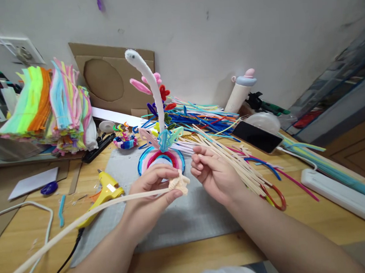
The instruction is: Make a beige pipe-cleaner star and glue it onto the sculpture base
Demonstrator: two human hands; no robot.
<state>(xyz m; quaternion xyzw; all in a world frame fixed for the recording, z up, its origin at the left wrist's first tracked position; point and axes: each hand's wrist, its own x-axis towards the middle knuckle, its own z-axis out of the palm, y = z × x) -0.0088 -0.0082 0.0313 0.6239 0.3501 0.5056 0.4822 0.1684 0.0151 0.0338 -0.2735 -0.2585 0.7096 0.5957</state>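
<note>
My left hand [146,199] pinches a small cream piece bent from fuzzy pipe cleaner [182,185] between thumb and fingers. One long cream pipe cleaner [83,219] trails from it toward the lower left, past the wrist. To its right, a short gap away, my right hand [216,173] hovers with its fingers curled in and thumb bent; nothing shows between them. Just behind both hands stands a pipe-cleaner ornament with a rainbow-ringed base [143,155], pastel butterfly wings [174,137], small flowers [164,92] and a tall white curved stem [153,83].
A yellow glue gun [107,187] lies left on the grey mat [205,225]. Loose cream pipe cleaners [232,158] spread to the right, near a phone [257,136] and a power strip [341,193]. Coloured bundles [36,99] stand at the left; cardboard [135,57] leans on the wall.
</note>
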